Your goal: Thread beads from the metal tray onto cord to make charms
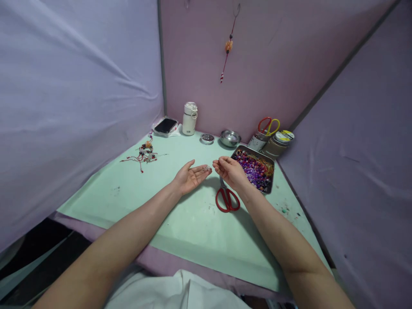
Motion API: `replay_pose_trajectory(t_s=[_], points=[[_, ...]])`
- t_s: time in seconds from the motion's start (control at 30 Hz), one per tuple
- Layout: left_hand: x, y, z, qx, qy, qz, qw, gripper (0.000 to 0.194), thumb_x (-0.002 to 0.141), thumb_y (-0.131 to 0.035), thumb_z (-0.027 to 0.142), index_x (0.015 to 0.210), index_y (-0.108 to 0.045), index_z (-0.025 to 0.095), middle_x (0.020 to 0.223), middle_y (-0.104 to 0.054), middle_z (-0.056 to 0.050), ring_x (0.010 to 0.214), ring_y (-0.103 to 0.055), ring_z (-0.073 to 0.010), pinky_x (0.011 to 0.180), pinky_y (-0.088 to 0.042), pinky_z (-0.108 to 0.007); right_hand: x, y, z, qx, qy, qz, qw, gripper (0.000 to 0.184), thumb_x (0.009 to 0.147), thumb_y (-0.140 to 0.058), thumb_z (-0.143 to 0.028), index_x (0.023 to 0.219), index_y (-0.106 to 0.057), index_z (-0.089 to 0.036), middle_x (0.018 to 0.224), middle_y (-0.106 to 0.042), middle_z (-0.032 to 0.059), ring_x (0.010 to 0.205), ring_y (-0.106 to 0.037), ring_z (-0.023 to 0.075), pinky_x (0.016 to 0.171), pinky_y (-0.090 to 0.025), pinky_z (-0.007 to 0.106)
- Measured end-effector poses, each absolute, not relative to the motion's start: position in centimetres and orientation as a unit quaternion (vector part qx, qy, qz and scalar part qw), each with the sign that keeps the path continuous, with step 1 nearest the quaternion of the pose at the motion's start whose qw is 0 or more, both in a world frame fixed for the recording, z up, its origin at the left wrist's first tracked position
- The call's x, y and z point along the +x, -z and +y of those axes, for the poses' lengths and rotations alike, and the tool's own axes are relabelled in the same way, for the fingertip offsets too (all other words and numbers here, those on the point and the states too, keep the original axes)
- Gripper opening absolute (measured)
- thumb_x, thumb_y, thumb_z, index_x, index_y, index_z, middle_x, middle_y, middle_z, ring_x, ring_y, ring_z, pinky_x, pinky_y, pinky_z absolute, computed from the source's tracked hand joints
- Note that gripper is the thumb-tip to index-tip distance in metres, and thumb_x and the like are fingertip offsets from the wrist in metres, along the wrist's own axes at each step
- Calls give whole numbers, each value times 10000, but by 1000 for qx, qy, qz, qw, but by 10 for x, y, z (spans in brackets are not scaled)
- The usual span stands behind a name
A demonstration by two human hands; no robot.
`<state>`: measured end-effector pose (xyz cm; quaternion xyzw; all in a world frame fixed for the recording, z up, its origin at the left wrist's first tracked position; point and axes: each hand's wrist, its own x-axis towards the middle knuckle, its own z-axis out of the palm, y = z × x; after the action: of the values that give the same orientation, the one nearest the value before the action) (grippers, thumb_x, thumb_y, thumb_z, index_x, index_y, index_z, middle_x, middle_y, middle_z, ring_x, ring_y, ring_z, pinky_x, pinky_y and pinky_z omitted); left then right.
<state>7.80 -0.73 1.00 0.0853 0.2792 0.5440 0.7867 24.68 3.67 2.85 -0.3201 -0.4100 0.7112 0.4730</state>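
My left hand [189, 178] is held palm up over the table, its fingers stretched out and the thumb apart. A few small clear beads [207, 168] lie near its fingertips; their exact kind is too small to tell. Close by on the right, my right hand [229, 170] has its thumb and fingers pinched together, and whatever is between them cannot be made out. Beneath that hand, red-handled scissors [228, 201] rest on the table, their blades partly hidden. A metal tray [273, 177] of purple, red and dark beaded strings sits just beyond the right wrist.
Beaded red cords [147, 153] lie on the left of the green tabletop [193, 231]. Along the back stand a phone [165, 125], a white bottle [189, 119], a small dish [207, 138], a metal bowl [230, 138] and jars [276, 145]. A beaded string [228, 45] hangs above.
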Motion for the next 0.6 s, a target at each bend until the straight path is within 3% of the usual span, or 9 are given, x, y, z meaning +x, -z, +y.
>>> replay_pose_trajectory(t_s=[0.1, 0.2, 0.43, 0.6], points=[[80, -6, -6, 118, -556, 290, 770, 280, 870, -453, 121, 1087, -572, -9, 973, -676, -197, 1031, -642, -233, 861, -547, -261, 244, -28, 35, -316, -710, -405, 481, 121, 763, -691, -199, 750, -572, -178, 764, -695, 41, 692, -657, 98, 672, -547, 180], [83, -4, -6, 153, -574, 306, 744, 292, 827, -460, -1, 1093, -578, 10, 978, -680, -167, 1012, -649, -193, 895, -524, -224, 242, -26, 34, -314, -708, -404, 487, 126, 767, -690, -203, 753, -566, -181, 772, -697, 39, 693, -661, 99, 689, -554, 186], [84, -3, -8, 173, -594, 347, 705, 276, 827, -488, -14, 1069, -610, 39, 967, -683, -145, 913, -670, -140, 870, -523, -183, 240, -26, 30, -311, -708, -418, 476, 188, 741, -724, -257, 781, -552, -190, 802, -693, 34, 726, -663, 109, 745, -547, 221], [82, -3, -9, 175, -583, 350, 711, 242, 854, -502, 45, 1069, -611, 66, 871, -694, -122, 808, -684, -131, 775, -559, -195, 243, -30, 30, -321, -696, -452, 457, 247, 681, -761, -316, 781, -566, -201, 828, -678, 20, 741, -637, 117, 683, -516, 232]])
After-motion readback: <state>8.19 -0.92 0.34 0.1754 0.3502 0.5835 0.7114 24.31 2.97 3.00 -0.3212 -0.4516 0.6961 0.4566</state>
